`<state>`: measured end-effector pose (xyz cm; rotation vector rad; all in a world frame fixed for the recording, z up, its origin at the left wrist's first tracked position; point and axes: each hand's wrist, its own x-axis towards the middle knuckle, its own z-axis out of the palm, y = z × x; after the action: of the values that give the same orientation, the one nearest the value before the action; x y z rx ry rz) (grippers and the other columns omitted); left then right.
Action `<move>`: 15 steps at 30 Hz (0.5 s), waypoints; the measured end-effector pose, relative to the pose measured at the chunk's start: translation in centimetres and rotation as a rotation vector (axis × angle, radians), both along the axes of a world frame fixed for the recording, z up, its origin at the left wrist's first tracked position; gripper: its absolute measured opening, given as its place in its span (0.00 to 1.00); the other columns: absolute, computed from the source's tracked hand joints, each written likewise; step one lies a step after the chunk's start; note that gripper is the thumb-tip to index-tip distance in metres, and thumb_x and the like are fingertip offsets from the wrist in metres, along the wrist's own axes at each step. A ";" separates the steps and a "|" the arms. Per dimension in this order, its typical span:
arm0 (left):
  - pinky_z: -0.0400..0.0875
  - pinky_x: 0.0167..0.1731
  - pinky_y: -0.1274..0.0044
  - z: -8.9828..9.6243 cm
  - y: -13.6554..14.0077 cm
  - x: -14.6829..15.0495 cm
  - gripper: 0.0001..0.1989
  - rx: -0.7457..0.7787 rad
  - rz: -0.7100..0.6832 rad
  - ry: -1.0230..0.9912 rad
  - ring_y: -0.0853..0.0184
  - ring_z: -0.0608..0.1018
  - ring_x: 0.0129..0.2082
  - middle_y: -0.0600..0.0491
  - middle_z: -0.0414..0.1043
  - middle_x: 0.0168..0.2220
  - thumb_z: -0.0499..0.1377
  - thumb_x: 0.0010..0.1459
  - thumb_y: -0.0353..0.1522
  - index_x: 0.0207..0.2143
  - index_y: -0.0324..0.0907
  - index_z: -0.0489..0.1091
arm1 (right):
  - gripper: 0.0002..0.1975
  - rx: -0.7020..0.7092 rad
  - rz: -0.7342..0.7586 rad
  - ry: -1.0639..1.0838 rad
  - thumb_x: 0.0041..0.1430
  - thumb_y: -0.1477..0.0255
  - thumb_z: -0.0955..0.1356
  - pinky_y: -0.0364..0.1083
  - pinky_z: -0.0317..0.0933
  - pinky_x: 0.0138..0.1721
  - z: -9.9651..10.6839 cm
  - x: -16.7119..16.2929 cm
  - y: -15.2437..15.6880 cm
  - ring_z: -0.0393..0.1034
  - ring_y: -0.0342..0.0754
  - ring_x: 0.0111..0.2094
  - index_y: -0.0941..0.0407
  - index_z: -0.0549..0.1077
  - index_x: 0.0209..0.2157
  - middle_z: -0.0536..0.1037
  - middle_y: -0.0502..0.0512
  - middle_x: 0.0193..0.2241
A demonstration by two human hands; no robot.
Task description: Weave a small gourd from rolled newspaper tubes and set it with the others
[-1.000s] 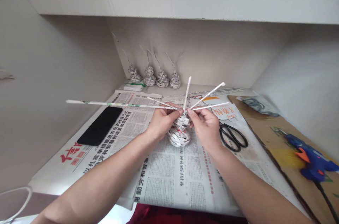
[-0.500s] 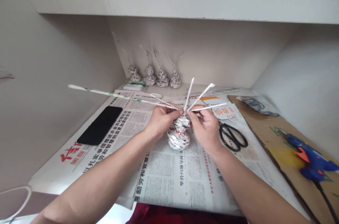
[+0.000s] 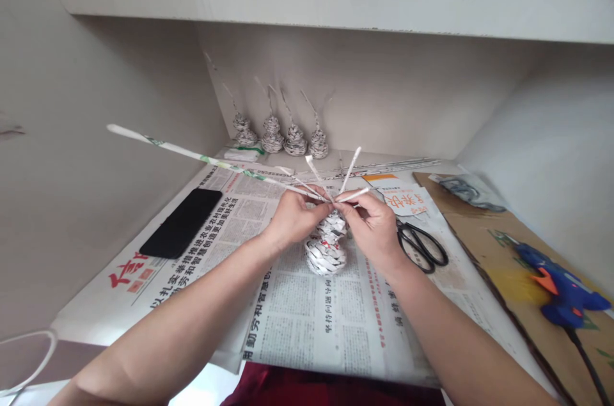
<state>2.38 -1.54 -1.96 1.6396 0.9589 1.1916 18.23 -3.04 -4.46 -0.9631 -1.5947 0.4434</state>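
Note:
A small gourd woven from rolled newspaper point(image 3: 326, 256) is upright between my hands, with a red mark at its waist. My left hand point(image 3: 298, 217) is closed at its top, thumb and fingers pinching where the rolled paper strips meet. From there a long white-and-green paper strip point(image 3: 201, 158) stretches out to the left. Opposite it, my right hand point(image 3: 371, 224) is pinched on a short paper strip point(image 3: 352, 195) at the same top. Other short strips point(image 3: 350, 169) fan upward between the hands. My fingertips partly hide the gourd's neck.
Newspaper point(image 3: 307, 329) covers the table. A black phone point(image 3: 182, 224) lies left, black-handled scissors point(image 3: 422, 246) right. A blue glue gun point(image 3: 556, 281) rests on cardboard point(image 3: 484, 246). Several finished woven gourds point(image 3: 295, 140) stand at the back, near loose paper rolls point(image 3: 384, 166).
The short strips at the gourd's top have shifted; one now leans left toward my left hand. The long strip's far end has risen slightly. Both hands remain at the top.

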 end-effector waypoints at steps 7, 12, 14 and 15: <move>0.72 0.40 0.73 0.3 0.1 -0.2 0.03 0.004 -0.075 0.054 0.65 0.78 0.34 0.48 0.78 0.32 0.60 0.52 0.25 0.31 0.35 0.74 | 0.06 -0.190 0.061 0.143 0.53 0.71 0.72 0.43 0.64 0.31 0.0 -0.1 0.1 0.70 0.45 0.31 0.53 0.73 0.35 0.76 0.50 0.30; 0.71 0.43 0.73 0.2 0.5 -0.7 0.05 -0.015 -0.219 0.027 0.66 0.78 0.37 0.49 0.78 0.34 0.59 0.54 0.25 0.34 0.36 0.75 | 0.19 -0.264 0.088 0.231 0.50 0.70 0.74 0.43 0.63 0.29 0.4 -0.1 0.1 0.69 0.44 0.28 0.52 0.66 0.42 0.74 0.46 0.27; 0.71 0.42 0.73 0.2 0.6 -1.0 0.05 -0.039 -0.238 0.025 0.66 0.77 0.36 0.49 0.78 0.34 0.60 0.54 0.26 0.34 0.36 0.75 | 0.24 -0.286 0.095 0.264 0.49 0.71 0.74 0.42 0.63 0.28 0.5 -0.1 0.1 0.69 0.43 0.27 0.51 0.62 0.46 0.73 0.45 0.26; 0.71 0.39 0.74 0.2 0.6 -1.1 0.04 -0.056 -0.239 0.030 0.66 0.77 0.35 0.50 0.77 0.32 0.61 0.53 0.28 0.33 0.36 0.75 | 0.26 -0.305 0.100 0.274 0.49 0.71 0.74 0.42 0.62 0.27 0.6 0.0 0.2 0.68 0.43 0.26 0.51 0.62 0.48 0.73 0.44 0.26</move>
<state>1.33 -0.89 -1.74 1.6787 0.7816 0.9734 18.23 -2.88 -3.86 -1.0031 -1.3520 0.8697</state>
